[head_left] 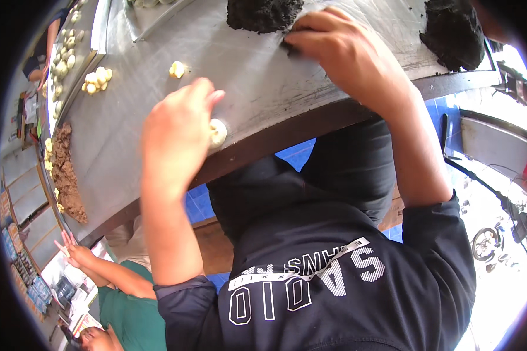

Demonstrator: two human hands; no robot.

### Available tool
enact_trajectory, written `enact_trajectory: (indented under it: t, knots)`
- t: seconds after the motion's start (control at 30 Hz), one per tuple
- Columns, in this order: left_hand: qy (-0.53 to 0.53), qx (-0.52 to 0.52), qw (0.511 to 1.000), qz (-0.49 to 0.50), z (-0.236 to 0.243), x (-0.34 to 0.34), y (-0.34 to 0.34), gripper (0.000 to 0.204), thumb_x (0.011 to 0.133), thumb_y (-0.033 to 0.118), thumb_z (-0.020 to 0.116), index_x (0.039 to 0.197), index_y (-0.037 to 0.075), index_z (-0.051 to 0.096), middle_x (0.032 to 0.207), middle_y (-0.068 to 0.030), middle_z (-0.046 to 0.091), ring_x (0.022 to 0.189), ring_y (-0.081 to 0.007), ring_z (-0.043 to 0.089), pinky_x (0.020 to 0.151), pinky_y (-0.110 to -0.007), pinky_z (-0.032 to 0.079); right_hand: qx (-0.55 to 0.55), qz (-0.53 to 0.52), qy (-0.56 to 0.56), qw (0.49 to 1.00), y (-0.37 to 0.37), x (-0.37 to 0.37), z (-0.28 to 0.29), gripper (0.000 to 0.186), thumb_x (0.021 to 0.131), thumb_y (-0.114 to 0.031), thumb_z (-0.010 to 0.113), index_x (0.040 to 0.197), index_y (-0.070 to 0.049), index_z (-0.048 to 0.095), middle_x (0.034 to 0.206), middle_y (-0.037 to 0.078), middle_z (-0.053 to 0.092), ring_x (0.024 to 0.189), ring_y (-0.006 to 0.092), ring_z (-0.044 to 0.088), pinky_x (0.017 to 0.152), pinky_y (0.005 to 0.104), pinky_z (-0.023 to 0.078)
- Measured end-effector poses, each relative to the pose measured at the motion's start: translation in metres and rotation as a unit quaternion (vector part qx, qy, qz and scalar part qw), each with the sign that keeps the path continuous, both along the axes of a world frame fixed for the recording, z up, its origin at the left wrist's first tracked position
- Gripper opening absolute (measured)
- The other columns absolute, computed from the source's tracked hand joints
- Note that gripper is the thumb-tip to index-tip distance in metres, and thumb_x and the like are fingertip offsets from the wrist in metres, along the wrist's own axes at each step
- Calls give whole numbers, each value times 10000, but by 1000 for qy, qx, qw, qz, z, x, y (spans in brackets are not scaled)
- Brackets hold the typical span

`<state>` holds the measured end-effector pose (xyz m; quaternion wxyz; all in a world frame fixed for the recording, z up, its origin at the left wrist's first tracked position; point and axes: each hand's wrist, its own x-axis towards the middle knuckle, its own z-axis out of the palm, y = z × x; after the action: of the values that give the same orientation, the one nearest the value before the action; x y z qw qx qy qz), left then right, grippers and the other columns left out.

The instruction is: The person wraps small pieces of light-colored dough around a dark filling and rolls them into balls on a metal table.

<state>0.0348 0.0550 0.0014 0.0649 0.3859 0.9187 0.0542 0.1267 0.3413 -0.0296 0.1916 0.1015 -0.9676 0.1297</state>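
My right hand (334, 44) pinches a small piece of black paste (289, 49) between its fingertips, low over the metal tabletop (257, 82). Just beyond those fingers sits a big crumbly lump of black paste (262, 13). Near the table's front edge, my left hand (178, 126) hovers, slightly blurred, with most of its fingers hidden behind its back. Right against its inner side shows a pale round piece of dough (217, 133); whether the hand touches it, I cannot tell. A little farther off lies a small cluster of pale dough pieces (177, 69).
Another black lump (452, 35) stands at the table's right end. To the left are a dough-ball pile (97, 80), a brown crumbly mass (70, 175) and a row of dough balls (61, 67). A person in a green shirt (132, 298) sits at lower left.
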Motion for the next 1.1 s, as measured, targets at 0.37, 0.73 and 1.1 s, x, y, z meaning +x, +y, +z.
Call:
enact_trajectory:
  t: [0.37,0.73,1.1]
  knots:
    - [-86,347,932,-56,-48,31,-77,343,989,64,857,1295,10,712,1279,-149,813,1097,-311,791,1025,-410,624,-167,162,-15,972,-16,57,1,366,791,-47,751,1148,-39,836,1225,128,788,1145,352,737,978,436,629]
    - [-148,396,905,57,-56,41,-63,770,867,-63,928,1561,-42,594,1572,-201,687,1390,-314,715,1212,-441,562,-61,105,-16,992,-34,2,-8,311,874,-118,685,1133,-29,831,1253,99,798,1183,325,722,978,410,626]
    - [71,311,948,22,-47,50,-41,657,917,106,921,1514,20,661,1230,-134,811,1101,-318,780,963,-431,632,-41,-14,74,996,-21,14,-20,335,862,-44,716,1174,-69,836,1245,65,786,1172,300,706,1009,408,611]
